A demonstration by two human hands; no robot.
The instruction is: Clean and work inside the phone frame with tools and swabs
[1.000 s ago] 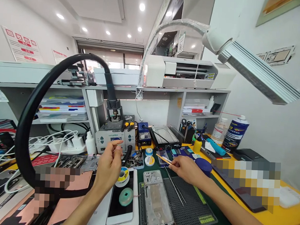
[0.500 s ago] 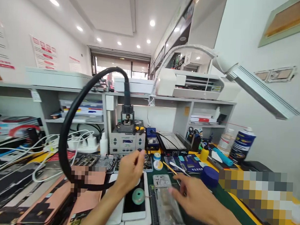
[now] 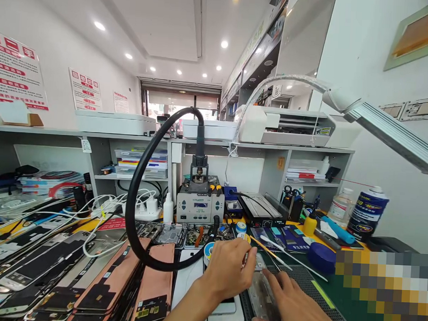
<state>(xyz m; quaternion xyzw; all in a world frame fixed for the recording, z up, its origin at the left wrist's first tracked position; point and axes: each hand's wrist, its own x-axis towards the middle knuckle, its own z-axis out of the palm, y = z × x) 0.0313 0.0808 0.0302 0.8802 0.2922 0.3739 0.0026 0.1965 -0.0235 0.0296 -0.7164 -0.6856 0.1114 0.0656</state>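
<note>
My left hand [image 3: 229, 267] is closed, its fingers curled together above the top end of a phone frame [image 3: 263, 293]. Whatever is in those fingers is hidden. My right hand [image 3: 293, 296] grips the right side and lower part of this frame, with fingers and thumb on it. The frame looks grey and partly see-through, and lies on a dark ridged mat [image 3: 310, 283]. Just beyond my hands rest a thin orange stick [image 3: 267, 250] and a white-tipped swab [image 3: 284, 253]. A white phone [image 3: 224, 317] lies partly under my left forearm.
A black hose [image 3: 136, 195] loops from the hot-air station [image 3: 200, 207] over the bench at left. Stacked phone screens [image 3: 113, 279] fill the left side. A blue round lid [image 3: 321, 257], a yellow bottle [image 3: 309, 225] and a spray can [image 3: 368, 212] stand at right.
The camera view has turned left. My left hand has moved right to above the phone frame. My right hand has come down from near the orange stick onto the frame.
</note>
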